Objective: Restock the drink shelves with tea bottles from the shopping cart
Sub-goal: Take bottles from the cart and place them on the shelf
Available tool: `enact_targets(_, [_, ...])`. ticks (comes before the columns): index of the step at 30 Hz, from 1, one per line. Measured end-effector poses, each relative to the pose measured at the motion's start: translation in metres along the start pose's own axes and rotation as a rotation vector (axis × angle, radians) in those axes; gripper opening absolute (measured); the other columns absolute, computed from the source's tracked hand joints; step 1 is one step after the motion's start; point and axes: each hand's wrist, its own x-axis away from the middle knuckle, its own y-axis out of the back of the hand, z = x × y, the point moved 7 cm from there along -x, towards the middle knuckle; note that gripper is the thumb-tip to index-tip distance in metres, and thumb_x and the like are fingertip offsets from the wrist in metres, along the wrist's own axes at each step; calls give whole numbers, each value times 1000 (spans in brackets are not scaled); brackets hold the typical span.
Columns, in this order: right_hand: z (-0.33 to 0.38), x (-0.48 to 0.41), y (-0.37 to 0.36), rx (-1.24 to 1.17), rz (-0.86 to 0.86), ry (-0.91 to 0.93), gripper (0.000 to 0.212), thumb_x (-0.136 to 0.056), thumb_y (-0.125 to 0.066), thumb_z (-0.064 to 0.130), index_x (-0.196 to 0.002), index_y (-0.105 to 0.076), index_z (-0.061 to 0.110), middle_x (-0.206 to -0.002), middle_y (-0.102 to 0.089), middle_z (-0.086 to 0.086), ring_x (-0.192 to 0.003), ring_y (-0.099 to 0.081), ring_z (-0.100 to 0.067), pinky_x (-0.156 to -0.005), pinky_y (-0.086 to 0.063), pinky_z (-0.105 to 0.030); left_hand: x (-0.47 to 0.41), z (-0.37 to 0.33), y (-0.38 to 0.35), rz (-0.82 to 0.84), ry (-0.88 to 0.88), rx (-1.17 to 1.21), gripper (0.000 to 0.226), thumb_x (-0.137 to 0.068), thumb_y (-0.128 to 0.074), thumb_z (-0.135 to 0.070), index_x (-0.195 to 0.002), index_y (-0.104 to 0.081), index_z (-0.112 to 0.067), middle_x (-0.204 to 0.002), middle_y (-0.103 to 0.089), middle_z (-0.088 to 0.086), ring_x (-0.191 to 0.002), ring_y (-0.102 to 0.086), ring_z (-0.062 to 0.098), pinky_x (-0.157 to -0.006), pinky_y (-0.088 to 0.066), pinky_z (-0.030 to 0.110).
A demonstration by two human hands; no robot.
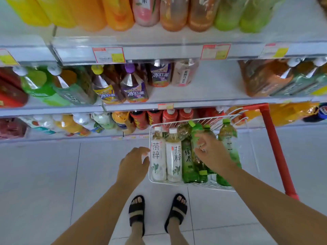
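Left hand open, touching white bottle lying lengthwise just right of fingertips; right hand open, hovering over green bottles.

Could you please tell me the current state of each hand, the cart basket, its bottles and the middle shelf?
Left hand: open, at the white tea bottles.
Right hand: open, over the green tea bottles.
Cart basket: holding bottles.
Middle shelf: partly stocked, gap in the centre.

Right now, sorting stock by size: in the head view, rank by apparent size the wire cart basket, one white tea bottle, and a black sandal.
1. Wire cart basket
2. White tea bottle
3. Black sandal, nearer the camera, so its rank against the bottle is unsure.
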Motion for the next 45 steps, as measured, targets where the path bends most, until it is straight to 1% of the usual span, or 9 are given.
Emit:
enact_targets(7, [-38, -26, -107, -224, 170, -256, 74, -84, -69, 25, -144, -27, 16, -140, -46, -2, -124, -48, -18, -100, -36, -29, -31, 41, -48, 113, -33, 1, 39, -96, -46, -15, -134, -49, -21, -138, -49, -4, -127, -43, 16, -106, -34, 30])
enact_targets(9, [-46, -33, -127, -289, 145, -298, 80, -80, -72, 24, -144, -25, 17, -138, -48, -1, -123, -48, -20, -101, -37, -31, -38, 44, -55, 112, -53, 15, 40, -96, -45, -15, -136, -47, -23, -140, -48, -5, -130, -39, 15, -107, -30, 28])
enact_targets(12, [-55, -42, -143, -324, 79, -368, 73, -78, -74, 27, -138, -34, 16, -114, -58, 2, -101, -57, -18, -81, -44, -28, -47, 47, -68, 138, -75, 40, 43, -97, -44, -16, -140, -41, -24, -144, -42, -7, -134, -35, 14, -109, -25, 25])
enact_targets(18, [-61, -44, -147, -421, -64, -397, 55, -68, -80, 29, -114, -52, 23, -94, -65, 11, -84, -63, -8, -63, -50, -20, -57, 47, -85, 110, -59, 184, 50, -95, -50, -15, -142, -36, -23, -138, -41, -4, -127, -41, 10, -94, -26, 11])
enact_targets(23, [-64, -21, -100, -516, -261, -403, 50, -68, -80, 22, -110, -54, 29, -91, -65, 16, -80, -62, 0, -54, -45, -11, -75, 41, -81, -10, 32, -65, 62, -88, -56, -44, -142, -35, -24, -149, -19, 2, -138, -20, 25, -112, -21, 39])
enact_targets(30, [-94, -20, -55, -488, -354, -467, 50, -70, -79, 24, -115, -56, 23, -86, -62, 16, -73, -58, 2, -44, -39, -9, -81, 31, -102, -17, 90, -239, 94, -80, -51, -66, -149, -8, -18, -154, 13, 8, -143, 10, 30, -114, 0, 55])
enact_targets(39, [-106, -25, -77, -555, -299, -489, 52, -69, -79, 27, -115, -56, 29, -96, -66, 13, -82, -62, -2, -50, -44, -13, -71, 1, -123, -166, -112, -257, 91, -77, -67, -46, -149, -18, -17, -152, -22, 11, -145, -9, 31, -109, 15, 50])
enact_targets(42, [-111, -25, -75, -567, -318, -496, 46, -70, -78, 27, -111, -57, 27, -91, -66, 14, -77, -62, 0, -49, -43, -13, -63, -22, -147, -61, -269, -263, 88, -79, -68, -35, -149, -16, -21, -145, -39, 4, -135, -37, 24, -116, -17, 44])
enact_targets(45, [-116, -23, -70, -601, -324, -513, 42, -72, -77, 26, -109, -58, 25, -85, -63, 18, -70, -58, 5, -44, -39, -8, -62, -25, -156, 29, -253, -163, 89, -77, -70, -24, -148, -15, -27, -139, -40, 0, -123, -45, 21, -100, -42, 37])
